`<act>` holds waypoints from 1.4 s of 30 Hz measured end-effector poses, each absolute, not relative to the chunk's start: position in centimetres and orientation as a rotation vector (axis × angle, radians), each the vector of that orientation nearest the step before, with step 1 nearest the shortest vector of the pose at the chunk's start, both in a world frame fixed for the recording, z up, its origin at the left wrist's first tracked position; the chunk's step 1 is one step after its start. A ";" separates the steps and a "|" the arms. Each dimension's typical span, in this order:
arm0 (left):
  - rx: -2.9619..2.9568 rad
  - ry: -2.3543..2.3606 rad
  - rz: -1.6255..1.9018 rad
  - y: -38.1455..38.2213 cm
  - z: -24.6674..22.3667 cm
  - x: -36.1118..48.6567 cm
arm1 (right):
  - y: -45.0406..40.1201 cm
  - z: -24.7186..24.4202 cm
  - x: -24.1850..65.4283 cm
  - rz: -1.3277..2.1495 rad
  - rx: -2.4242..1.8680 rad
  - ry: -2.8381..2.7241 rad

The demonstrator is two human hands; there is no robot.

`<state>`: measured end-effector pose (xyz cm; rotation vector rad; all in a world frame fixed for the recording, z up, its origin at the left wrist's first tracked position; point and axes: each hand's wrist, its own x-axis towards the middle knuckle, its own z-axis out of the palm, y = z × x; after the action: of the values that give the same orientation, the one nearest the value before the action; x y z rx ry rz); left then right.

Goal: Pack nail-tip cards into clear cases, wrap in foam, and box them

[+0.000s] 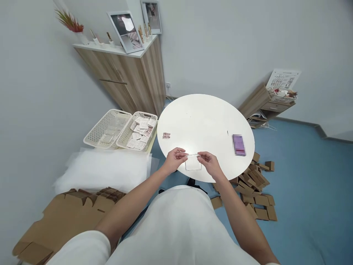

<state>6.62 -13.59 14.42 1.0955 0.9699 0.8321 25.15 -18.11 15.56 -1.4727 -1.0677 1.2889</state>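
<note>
I am holding a small clear plastic case [193, 163] between both hands, just above the near edge of the round white table [205, 121]. My left hand [174, 159] is pinching the case's upper left corner, with thumb and forefinger closed on it and the other fingers curled in loosely. My right hand [210, 163] is pinching the upper right corner the same way, fingertips pressed together on the thin top edge. The case is hanging flat-faced between my hands, its lower part lying over the tabletop near the rim; I cannot tell whether it is touching the surface.

On the table's left side, well apart from my hands, a small card of pink press-on nails [166, 135] is lying flat. On the table's right side, a purple packet [238, 144] is lying near the rim, its face blurred.

Left of the table, two cream plastic baskets [110, 125] are sitting side by side, the one nearer the table filled with small white packets [141, 131]. Nearer to me than the baskets, a stack of clear plastic bags [104, 169] and some flattened cardboard boxes [68, 217] are lying. On the blue floor right of the table, small brown cartons [256, 187] are lying in a scattered heap.
</note>
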 end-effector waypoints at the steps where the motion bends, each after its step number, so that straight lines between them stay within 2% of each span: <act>1: 1.103 0.981 0.842 -13.5 14.4 7.7 | -18.0 15.5 26.2 1.285 -1.462 -1.054; 5: 1.111 1.045 0.826 -13.8 13.6 11.0 | -17.4 14.9 29.7 1.281 -1.442 -1.012; 12: 0.978 1.048 0.549 -16.2 11.4 14.6 | -17.0 12.8 34.3 1.334 -1.440 -0.900; 20: 0.927 1.069 0.641 -15.1 11.1 17.7 | -18.0 11.8 36.3 1.370 -1.461 -0.728; 27: 0.908 1.078 0.729 -13.3 10.6 17.7 | -19.0 11.8 35.5 1.503 -1.477 -0.647; 37: 1.001 1.033 0.374 -11.9 11.7 15.7 | -16.3 11.5 34.5 1.267 -1.566 -0.794; 42: 1.109 1.023 0.336 -11.7 11.3 15.4 | -15.5 11.7 34.0 1.222 -1.535 -0.753</act>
<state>15.42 -11.73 11.26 1.1089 1.0229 0.3359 33.95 -15.46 11.69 -1.5352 -0.7533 1.2223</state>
